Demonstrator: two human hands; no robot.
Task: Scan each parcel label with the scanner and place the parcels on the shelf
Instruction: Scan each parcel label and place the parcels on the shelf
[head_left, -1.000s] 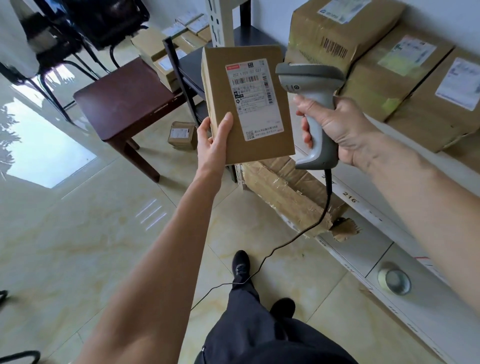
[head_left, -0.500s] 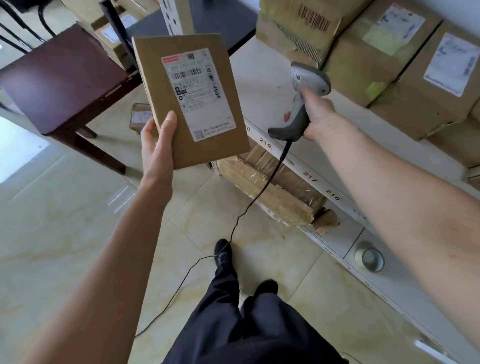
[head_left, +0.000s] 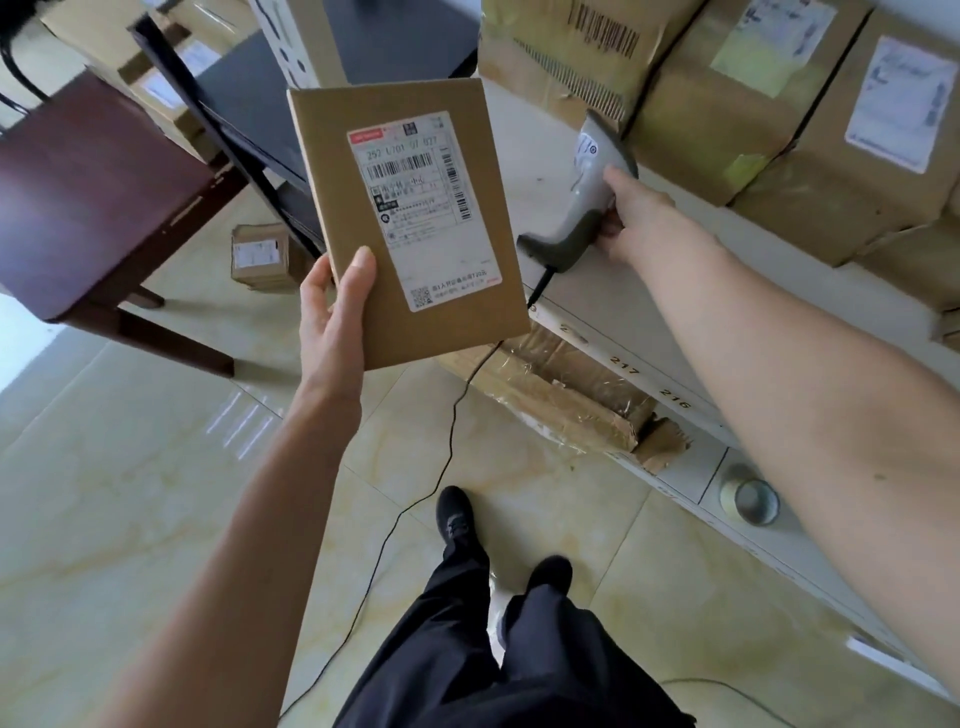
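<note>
Left hand (head_left: 332, 317) gripping a flat brown parcel (head_left: 410, 218) at its lower left corner, thumb (head_left: 358, 280) pressed on the front face, remaining fingers hidden behind. Parcel held upright in the air, tilted slightly, white label (head_left: 421, 208) facing the camera with barcode and printed text showing. Held in front of the shelf's front edge, not touching it.

Right hand (head_left: 631, 218) reaching over the shelf (head_left: 613, 306), fingers curled round the handle of a grey scanner (head_left: 587, 192). Scanner head pointing up toward the boxes at the back, the base of its handle low over the shelf surface; contact with the surface impossible to tell. Black cable (head_left: 447, 452) running from the handle's base over the shelf edge and down across the floor.

Behind the scanner, a row of large brown boxes (head_left: 737, 119) standing on the shelf, side by side, each with a label on its front. Numbers printed along the shelf's front edge. Beneath it, a crumpled box wrapped in clear tape (head_left: 566, 395) on the lower level, with a roll of tape (head_left: 750, 499) further right.

To the left, a dark wooden desk (head_left: 88, 192) and a small brown box (head_left: 262, 254) on the tiled floor (head_left: 130, 493) near a black frame (head_left: 228, 135). More boxes stacked behind, at the top left. Below, dark trousers and black shoes (head_left: 457, 514) standing on the tiles.
</note>
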